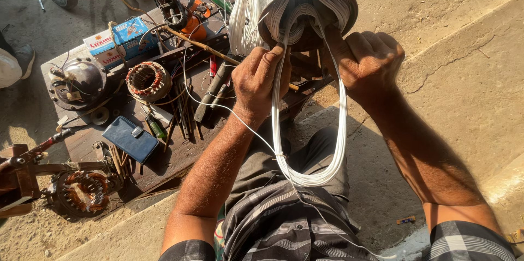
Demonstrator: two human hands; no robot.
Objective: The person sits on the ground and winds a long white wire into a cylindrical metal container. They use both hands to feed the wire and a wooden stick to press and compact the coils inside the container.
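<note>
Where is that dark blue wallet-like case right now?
In the head view, the dark blue case lies flat on the low wooden workbench, on the person's left, below the copper-wound stator and left of the left hand.

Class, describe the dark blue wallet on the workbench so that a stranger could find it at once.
Start at the wooden workbench left of the person's left hand. Near its front edge, below the copper-wound stator, lies the wallet. It is the only flat, dark blue, rectangular thing among the tools and metal parts.
</note>
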